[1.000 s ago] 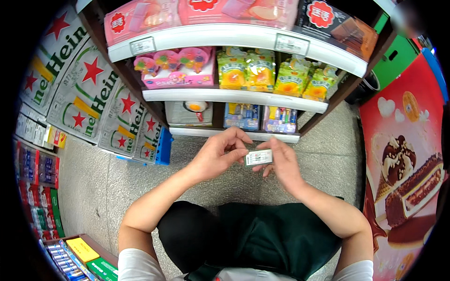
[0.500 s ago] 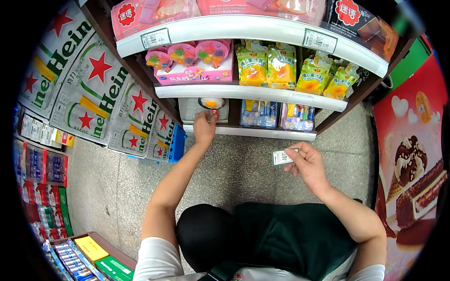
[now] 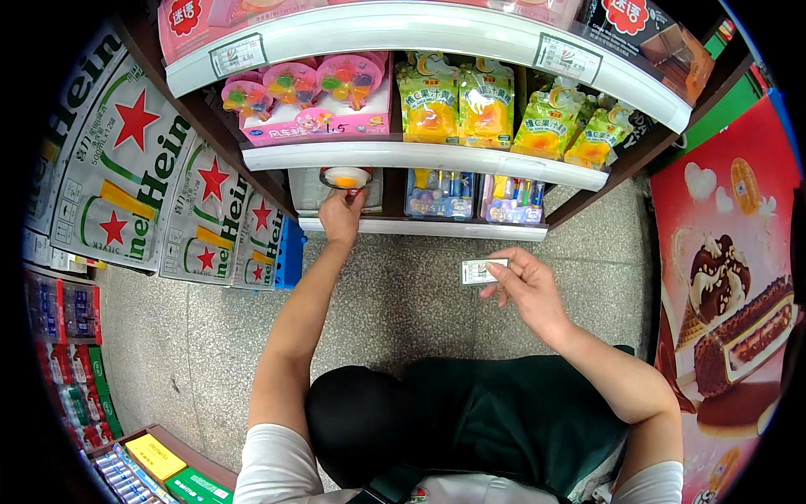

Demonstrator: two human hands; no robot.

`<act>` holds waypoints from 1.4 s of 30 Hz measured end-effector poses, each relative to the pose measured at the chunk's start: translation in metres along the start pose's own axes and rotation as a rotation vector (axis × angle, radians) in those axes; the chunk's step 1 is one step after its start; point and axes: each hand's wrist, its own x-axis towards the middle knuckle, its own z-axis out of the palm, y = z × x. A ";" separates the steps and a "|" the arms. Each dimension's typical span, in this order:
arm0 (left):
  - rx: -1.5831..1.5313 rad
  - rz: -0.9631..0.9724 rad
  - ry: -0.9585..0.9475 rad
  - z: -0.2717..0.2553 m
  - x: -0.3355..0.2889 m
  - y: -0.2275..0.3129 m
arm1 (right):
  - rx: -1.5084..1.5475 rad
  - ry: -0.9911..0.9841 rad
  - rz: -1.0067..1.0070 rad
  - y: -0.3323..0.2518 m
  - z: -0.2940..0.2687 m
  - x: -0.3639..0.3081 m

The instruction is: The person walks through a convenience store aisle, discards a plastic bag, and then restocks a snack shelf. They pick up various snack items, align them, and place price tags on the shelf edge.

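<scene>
My left hand (image 3: 340,218) reaches into the bottom shelf, with its fingers closed on the red handle end of a small frying-pan-shaped item with a fried egg on it (image 3: 346,178). The upper edge of this item is partly hidden by the shelf above. Under and behind it is a pale, flat-bottomed tray or box (image 3: 309,195). My right hand (image 3: 531,294) is in the air in front of the shelf, thumb and fingers pinching a small white price label (image 3: 484,271).
To the right on the bottom shelf are blue and purple packs (image 3: 439,197). Above stand a pink box of pinwheel candies (image 3: 315,124) and green-yellow pouches (image 3: 430,101). Stacked beer cartons (image 3: 126,160) flank the left; a red poster panel (image 3: 714,252) is at right.
The whole view has shifted, so the shelf and both hands appear a little farther left and up. My hands keep the same holds on the pan-shaped item and the label.
</scene>
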 end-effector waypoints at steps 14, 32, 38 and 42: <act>-1.335 -0.704 -0.902 -0.143 -0.065 0.091 | 0.021 -0.080 -0.037 -0.021 -0.003 -0.002; -0.860 -0.149 -1.394 -0.217 -0.015 0.242 | 0.012 -0.026 -0.462 -0.108 -0.032 -0.041; -0.744 -0.008 -1.306 -0.220 0.000 0.257 | -0.075 0.007 -0.465 -0.108 -0.041 -0.046; -0.720 -0.051 -1.282 -0.223 0.002 0.262 | -0.130 -0.005 -0.470 -0.104 -0.044 -0.045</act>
